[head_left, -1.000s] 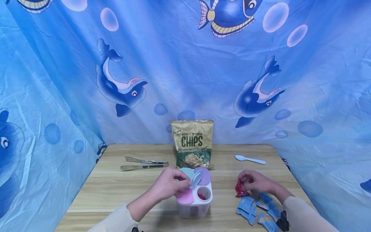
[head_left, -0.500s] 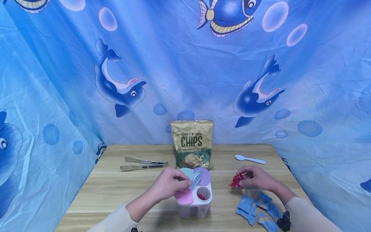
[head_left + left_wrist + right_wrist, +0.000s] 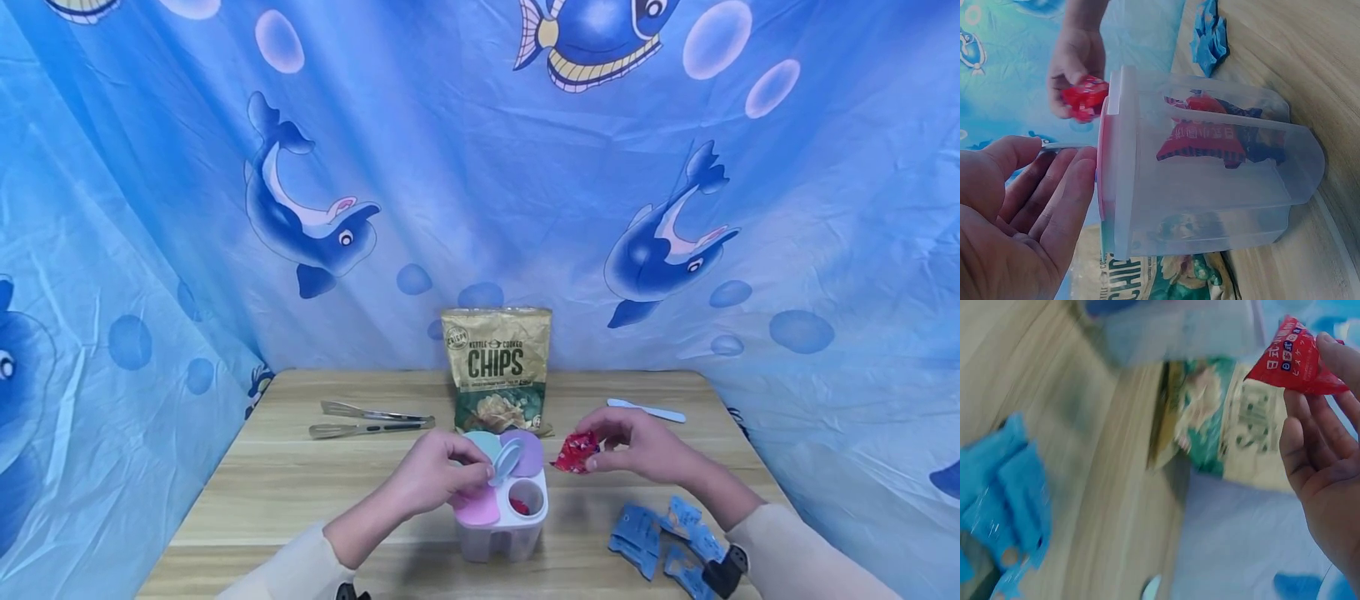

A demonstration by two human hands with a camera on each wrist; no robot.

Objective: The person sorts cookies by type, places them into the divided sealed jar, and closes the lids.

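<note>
My left hand (image 3: pixel 433 477) pinches the raised pale blue lid (image 3: pixel 507 460) of a translucent box with several round compartments (image 3: pixel 495 542). Mint, purple and pink lids cover its other openings. Inside the uncovered compartment, red shows from above; through the wall, the left wrist view shows red snack packets (image 3: pixel 1200 140) there, with a dark blue one beside them. Held between thumb and fingers of my right hand (image 3: pixel 647 446) is another red snack packet (image 3: pixel 576 453), raised just right of the box. Japanese-style lettering marks its face in the right wrist view.
Behind the box stands a chips bag (image 3: pixel 497 360). Metal tongs (image 3: pixel 371 429) lie at the back left, and a pale plastic spoon (image 3: pixel 649 411) at the back right. Several blue packets (image 3: pixel 636 537) lie near my right forearm. A blue sea-print curtain (image 3: pixel 487 167) surrounds the table.
My right hand has lifted the red packet from beside the blue packets and carried it left, close to the box. My left hand stays on the lid.
</note>
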